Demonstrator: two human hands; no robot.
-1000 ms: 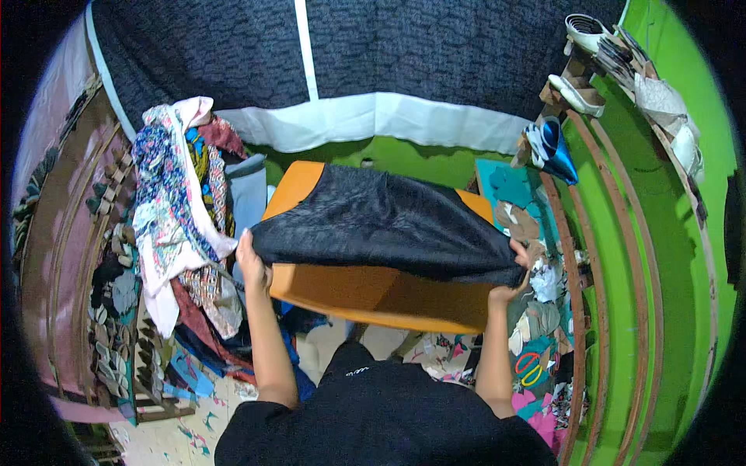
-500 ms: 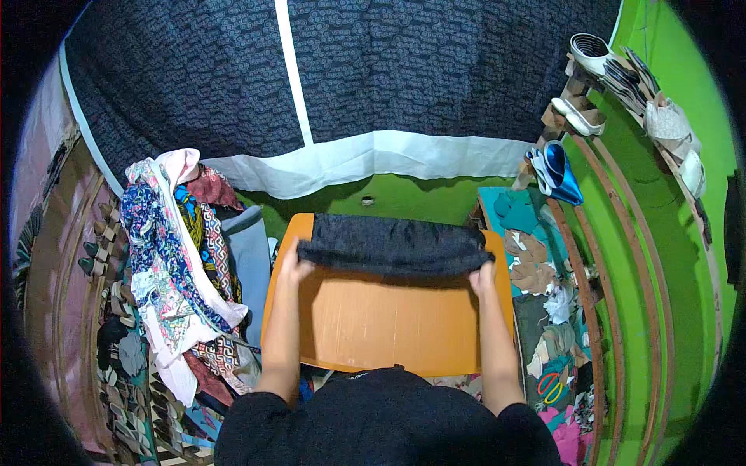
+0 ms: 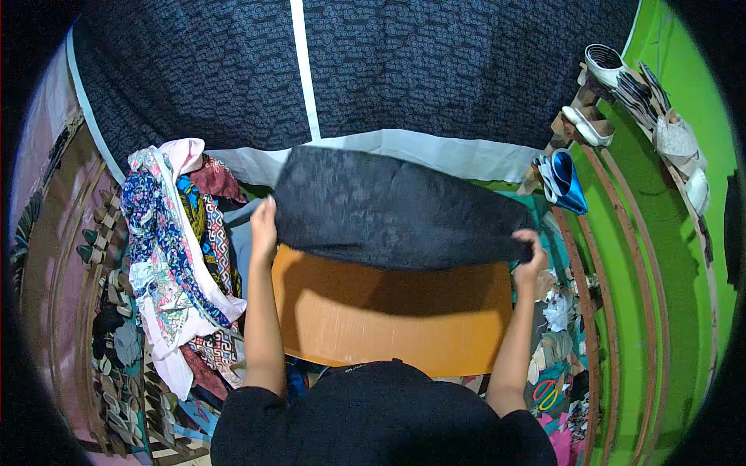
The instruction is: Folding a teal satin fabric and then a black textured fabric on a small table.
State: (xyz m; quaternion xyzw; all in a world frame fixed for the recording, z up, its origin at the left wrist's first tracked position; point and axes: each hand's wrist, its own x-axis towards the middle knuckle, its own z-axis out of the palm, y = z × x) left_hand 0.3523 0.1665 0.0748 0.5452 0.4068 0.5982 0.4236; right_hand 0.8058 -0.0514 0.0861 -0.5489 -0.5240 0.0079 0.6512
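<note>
A folded length of black cloth (image 3: 396,210) is stretched between my two hands over the far half of the orange-brown table (image 3: 388,334). At its left end, my left hand (image 3: 265,229) grips the edge, fingers pointing up. My right hand (image 3: 531,252) is closed round the lower right corner, its fingers bent over the fabric. The cloth hangs slightly slack and casts a dark shadow on the tabletop. Its far edge covers part of the white band along the bottom of the curtain.
Patterned fabrics (image 3: 175,256) are heaped left of the table. On the right lie fabric scraps and red-and-yellow-handled scissors (image 3: 547,394). Wooden racks (image 3: 629,256) with shoes line the green wall. A dark patterned curtain (image 3: 435,70) hangs behind.
Both hands have raised the black cloth off the tabletop and moved farther apart. The cloth now shows a broader face and its right end dips toward my right hand.
</note>
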